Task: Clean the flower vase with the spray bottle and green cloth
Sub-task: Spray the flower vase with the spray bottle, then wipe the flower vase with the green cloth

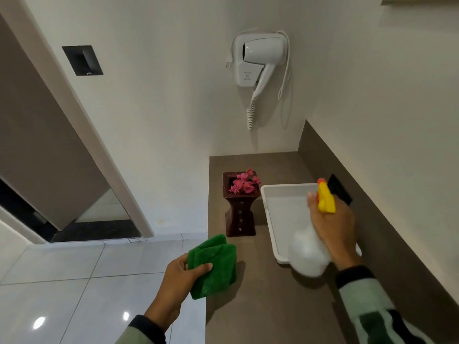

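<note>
A dark red-brown flower vase (240, 212) with pink flowers (244, 183) stands upright on the brown counter (268, 301), near its left edge. My left hand (177, 279) grips a folded green cloth (213, 265) just in front of the vase, over the counter's left edge. My right hand (334, 224) holds a white spray bottle (309, 252) with a yellow trigger head (325, 198) above the tray, to the right of the vase. The nozzle points away from me, toward the back of the counter.
A white plastic tray (269, 212) lies on the counter right of the vase. A white hair dryer (260, 63) hangs on the wall above. A black socket (339, 192) sits in the dark backsplash. Tiled floor (74, 281) and a door lie to the left.
</note>
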The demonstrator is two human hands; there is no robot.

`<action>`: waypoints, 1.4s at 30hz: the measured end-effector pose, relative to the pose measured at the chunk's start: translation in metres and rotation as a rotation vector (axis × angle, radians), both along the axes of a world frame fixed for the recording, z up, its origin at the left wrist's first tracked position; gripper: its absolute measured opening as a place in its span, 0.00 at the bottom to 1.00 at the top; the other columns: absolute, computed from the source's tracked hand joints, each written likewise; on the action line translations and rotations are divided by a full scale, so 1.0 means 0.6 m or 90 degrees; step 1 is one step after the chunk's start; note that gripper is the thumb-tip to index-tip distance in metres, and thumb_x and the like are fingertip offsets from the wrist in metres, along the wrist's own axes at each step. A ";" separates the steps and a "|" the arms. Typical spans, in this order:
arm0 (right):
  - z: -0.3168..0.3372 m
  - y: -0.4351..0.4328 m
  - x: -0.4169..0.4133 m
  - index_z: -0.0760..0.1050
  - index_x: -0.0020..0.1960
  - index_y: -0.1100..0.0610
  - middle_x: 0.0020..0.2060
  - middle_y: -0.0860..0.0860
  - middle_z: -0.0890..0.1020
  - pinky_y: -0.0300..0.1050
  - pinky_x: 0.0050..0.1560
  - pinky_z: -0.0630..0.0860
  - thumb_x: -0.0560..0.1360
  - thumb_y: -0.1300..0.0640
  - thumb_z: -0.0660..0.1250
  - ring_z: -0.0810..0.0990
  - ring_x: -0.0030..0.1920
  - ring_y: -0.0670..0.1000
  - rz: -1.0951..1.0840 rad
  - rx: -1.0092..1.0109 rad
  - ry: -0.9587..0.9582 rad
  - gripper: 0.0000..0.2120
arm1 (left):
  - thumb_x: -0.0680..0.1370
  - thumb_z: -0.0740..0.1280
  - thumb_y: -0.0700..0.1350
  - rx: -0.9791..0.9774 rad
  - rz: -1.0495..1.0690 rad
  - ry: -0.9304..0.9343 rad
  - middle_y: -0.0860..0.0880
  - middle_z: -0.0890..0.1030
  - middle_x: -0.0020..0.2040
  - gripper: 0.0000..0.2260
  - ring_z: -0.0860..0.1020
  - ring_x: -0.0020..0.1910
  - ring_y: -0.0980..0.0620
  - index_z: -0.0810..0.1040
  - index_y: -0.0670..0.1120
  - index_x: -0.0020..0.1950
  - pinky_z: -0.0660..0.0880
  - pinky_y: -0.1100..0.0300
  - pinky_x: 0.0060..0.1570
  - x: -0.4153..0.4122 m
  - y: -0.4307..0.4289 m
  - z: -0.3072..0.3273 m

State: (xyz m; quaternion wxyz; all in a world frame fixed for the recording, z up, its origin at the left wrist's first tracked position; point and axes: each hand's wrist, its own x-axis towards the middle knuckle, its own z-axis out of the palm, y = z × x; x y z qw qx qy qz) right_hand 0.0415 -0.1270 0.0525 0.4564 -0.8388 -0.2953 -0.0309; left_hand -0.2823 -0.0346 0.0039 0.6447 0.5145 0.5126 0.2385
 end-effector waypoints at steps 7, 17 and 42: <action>-0.037 0.049 0.106 0.74 0.61 0.63 0.49 0.62 0.83 0.58 0.52 0.78 0.71 0.50 0.74 0.80 0.49 0.64 0.023 -0.077 0.084 0.24 | 0.71 0.77 0.41 0.087 -0.032 0.111 0.48 0.88 0.44 0.10 0.86 0.44 0.49 0.84 0.47 0.51 0.84 0.53 0.44 0.025 -0.023 0.014; 0.010 -0.001 0.089 0.74 0.58 0.60 0.55 0.61 0.80 0.53 0.46 0.77 0.64 0.46 0.78 0.79 0.51 0.63 -0.022 -0.072 0.149 0.30 | 0.75 0.73 0.41 0.236 -0.301 0.161 0.55 0.87 0.46 0.09 0.84 0.47 0.60 0.83 0.56 0.49 0.82 0.58 0.52 0.039 -0.013 0.047; -0.173 0.219 -0.256 0.53 0.76 0.62 0.75 0.61 0.61 0.60 0.73 0.62 0.74 0.63 0.69 0.62 0.74 0.61 -0.132 0.085 0.238 0.36 | 0.66 0.53 0.79 0.747 -0.654 0.523 0.45 0.45 0.81 0.55 0.43 0.80 0.50 0.42 0.45 0.80 0.44 0.46 0.78 0.246 0.335 0.096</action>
